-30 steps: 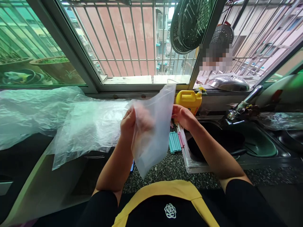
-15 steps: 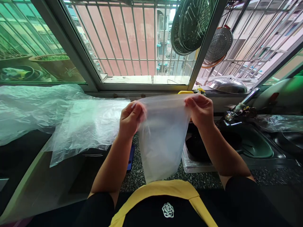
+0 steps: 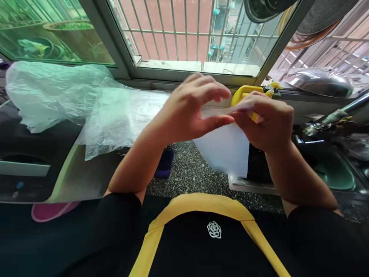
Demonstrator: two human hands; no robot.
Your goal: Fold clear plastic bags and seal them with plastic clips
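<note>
A small clear plastic bag (image 3: 226, 148) hangs in front of my chest, over the speckled counter (image 3: 190, 173). My left hand (image 3: 193, 109) pinches its top edge between thumb and fingers. My right hand (image 3: 263, 121) grips the same edge right beside it, fingers curled round the plastic. Both hands meet at the bag's mouth, which they hide. Behind my right hand stands a yellow detergent bottle (image 3: 245, 92), mostly covered.
Large crumpled plastic sheets (image 3: 86, 104) lie over the counter to the left. A dark blue object (image 3: 165, 168) lies on the counter under my left forearm. A sink (image 3: 328, 169) with a tap (image 3: 331, 117) is at the right, and the barred window (image 3: 187, 34) runs behind.
My hands, held apart with the bag's top stretched between them, have come together at the middle of the edge. The view has tilted down and nearer.
</note>
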